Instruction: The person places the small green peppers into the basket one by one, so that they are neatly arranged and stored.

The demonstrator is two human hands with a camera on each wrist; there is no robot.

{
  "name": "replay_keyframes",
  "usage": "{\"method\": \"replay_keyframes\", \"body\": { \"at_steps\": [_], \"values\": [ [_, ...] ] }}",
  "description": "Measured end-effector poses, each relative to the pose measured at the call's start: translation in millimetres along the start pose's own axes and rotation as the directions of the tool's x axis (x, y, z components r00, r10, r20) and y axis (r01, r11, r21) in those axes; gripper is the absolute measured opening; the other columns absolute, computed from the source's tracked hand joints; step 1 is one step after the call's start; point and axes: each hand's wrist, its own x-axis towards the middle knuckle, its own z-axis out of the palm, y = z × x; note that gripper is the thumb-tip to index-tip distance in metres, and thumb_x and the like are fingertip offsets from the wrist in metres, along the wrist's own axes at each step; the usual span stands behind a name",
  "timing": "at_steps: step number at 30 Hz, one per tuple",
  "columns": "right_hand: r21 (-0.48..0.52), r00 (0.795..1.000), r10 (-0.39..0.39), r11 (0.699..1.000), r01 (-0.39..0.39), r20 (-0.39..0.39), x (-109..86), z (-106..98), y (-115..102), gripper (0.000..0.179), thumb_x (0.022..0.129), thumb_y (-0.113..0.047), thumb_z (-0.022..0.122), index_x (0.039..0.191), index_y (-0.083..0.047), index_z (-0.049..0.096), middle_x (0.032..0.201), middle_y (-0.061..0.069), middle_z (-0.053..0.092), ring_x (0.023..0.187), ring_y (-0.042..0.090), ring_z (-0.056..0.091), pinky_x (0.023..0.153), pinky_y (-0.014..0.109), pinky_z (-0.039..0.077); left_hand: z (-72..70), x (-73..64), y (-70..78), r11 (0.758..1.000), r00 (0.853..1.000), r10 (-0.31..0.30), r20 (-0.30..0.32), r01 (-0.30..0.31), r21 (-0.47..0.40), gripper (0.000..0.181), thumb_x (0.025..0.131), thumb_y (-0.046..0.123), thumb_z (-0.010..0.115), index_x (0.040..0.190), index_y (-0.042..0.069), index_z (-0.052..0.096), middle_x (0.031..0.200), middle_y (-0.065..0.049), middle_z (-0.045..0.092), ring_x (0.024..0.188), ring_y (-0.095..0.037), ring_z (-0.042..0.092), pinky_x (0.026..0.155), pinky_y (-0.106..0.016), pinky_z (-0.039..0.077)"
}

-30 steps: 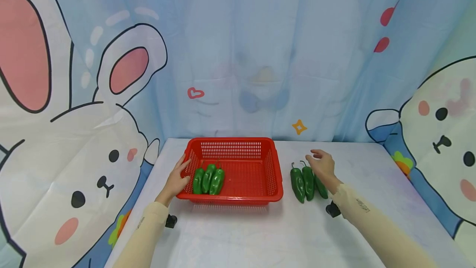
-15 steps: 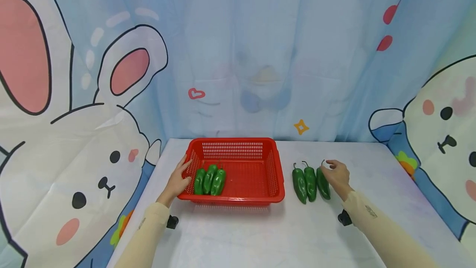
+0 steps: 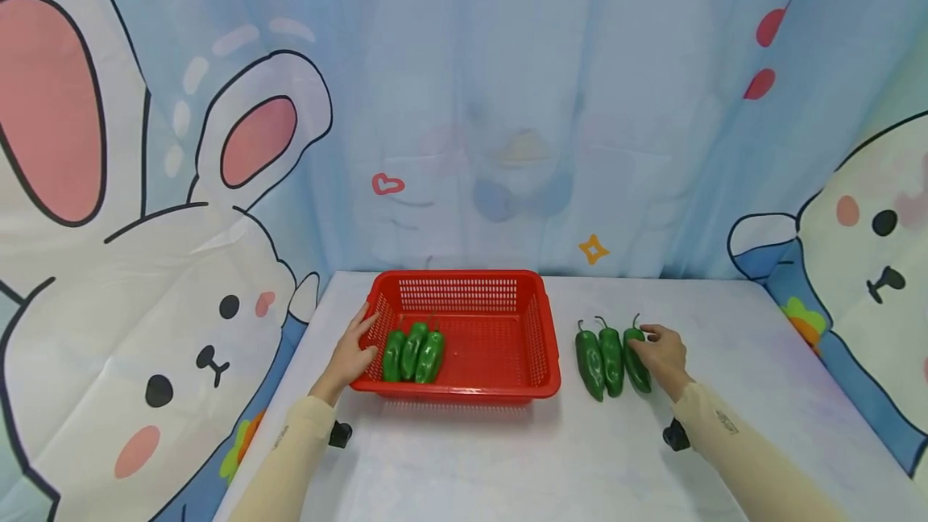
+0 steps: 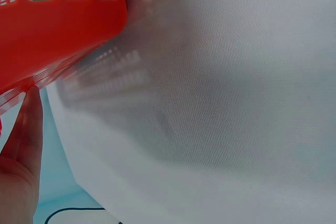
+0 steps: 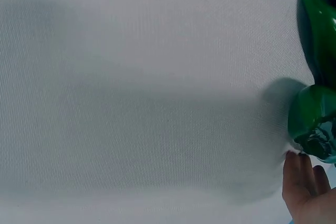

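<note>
Head view: 1 basket [image 3: 464, 388], 3 peppers [image 3: 412, 351] inside, 3 outside peppers [image 3: 612, 361]; left fingers [image 4: 31, 116] straight, right fingers [image 5: 292, 174] round 1.

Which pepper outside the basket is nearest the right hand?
The rightmost green chili pepper, beside the right hand; the middle one and left one lie farther off.

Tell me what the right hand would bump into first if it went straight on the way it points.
Probably the rightmost green pepper: the right hand is at its stem end, though whether they touch is hard to tell.
</note>
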Motion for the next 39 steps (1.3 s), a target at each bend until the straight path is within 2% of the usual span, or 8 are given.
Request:
{"method": "replay_keyframes", "body": {
  "at_steps": [6,13,17,21,25,30,34,39],
  "values": [
    [0.006,1.0,-0.005,1.0,0.005,0.021,-0.3,1.0,0.3,0.049,0.093,-0.011,0.059,0.135,0.012,0.048,0.133,0.04,0.044,0.12,0.052,0.046,0.098,0.057,0.044,0.4,0.4,-0.1,1.0,1.0,-0.001,-0.002,0.001,-0.006,0.067,0.085,-0.005,0.054,0.15,0.0,0.039,0.165,-0.006,0.015,0.148,-0.034,0.017,0.1,-0.049,0.041],
    [-0.016,1.0,-0.021,1.0,0.021,-0.007,0.2,0.8,4.3,0.049,0.092,-0.012,0.06,0.133,0.013,0.05,0.131,0.039,0.047,0.118,0.052,0.048,0.096,0.056,0.045,2.8,0.5,-0.5,1.0,1.0,-0.001,0.0,0.001,0.001,0.067,0.086,-0.005,0.053,0.151,0.001,0.038,0.165,-0.007,0.015,0.148,-0.035,0.018,0.1,-0.05,0.042],
    [-0.012,1.0,-0.002,1.0,0.002,-0.017,0.3,-1.2,4.8,0.049,0.092,-0.013,0.06,0.134,0.012,0.05,0.132,0.039,0.047,0.119,0.051,0.049,0.097,0.056,0.045,2.7,0.4,0.1,1.0,1.0,-0.01,0.001,0.01,-0.003,0.067,0.086,-0.004,0.053,0.151,0.002,0.037,0.165,-0.006,0.014,0.148,-0.034,0.017,0.098,-0.049,0.043],
    [0.023,0.999,0.025,0.999,-0.024,-0.033,0.2,-3.3,2.1,0.049,0.092,-0.012,0.06,0.134,0.011,0.05,0.132,0.038,0.046,0.12,0.05,0.049,0.098,0.056,0.045,2.0,0.4,0.4,1.0,1.0,-0.012,-0.002,0.012,0.0,0.068,0.085,-0.004,0.053,0.151,0.002,0.038,0.165,-0.006,0.014,0.148,-0.035,0.018,0.096,-0.049,0.044],
    [0.064,0.998,0.028,0.998,-0.025,-0.05,-2.8,-5.4,-1.4,0.049,0.091,-0.012,0.061,0.134,0.01,0.051,0.132,0.037,0.049,0.117,0.048,0.052,0.093,0.053,0.048,1.2,0.1,0.1,1.0,1.0,-0.019,0.0,0.019,0.004,0.067,0.086,-0.003,0.052,0.151,0.003,0.038,0.165,-0.006,0.014,0.148,-0.036,0.019,0.098,-0.051,0.044],
    [0.174,0.999,0.035,0.984,-0.036,0.005,-6.1,-11.0,-6.7,0.053,0.092,-0.014,0.063,0.137,0.011,0.049,0.135,0.037,0.047,0.117,0.047,0.055,0.082,0.043,0.056,0.6,-0.8,1.0,1.0,1.0,-0.012,0.004,0.012,0.001,0.067,0.086,-0.003,0.053,0.151,0.002,0.037,0.165,-0.006,0.014,0.148,-0.035,0.017,0.101,-0.051,0.041],
    [0.254,0.997,0.048,0.965,-0.064,0.067,-7.1,-13.9,-16.1,0.058,0.094,-0.018,0.062,0.142,0.009,0.045,0.139,0.035,0.045,0.116,0.04,0.058,0.081,0.039,0.057,0.7,-1.7,2.1,1.0,1.0,0.01,-0.004,-0.01,0.007,0.066,0.086,-0.005,0.053,0.15,0.0,0.038,0.165,-0.008,0.014,0.148,-0.036,0.018,0.102,-0.053,0.04],
    [0.295,0.993,0.042,0.953,-0.074,0.111,-8.6,-18.6,-30.8,0.06,0.095,-0.022,0.062,0.145,0.005,0.043,0.141,0.031,0.047,0.095,0.016,0.066,0.087,0.042,0.055,0.6,-1.4,3.0,1.0,1.0,0.013,-0.003,-0.013,-0.005,0.067,0.085,-0.005,0.053,0.15,0.0,0.038,0.165,-0.008,0.014,0.148,-0.037,0.017,0.104,-0.054,0.039]
  ]
}}
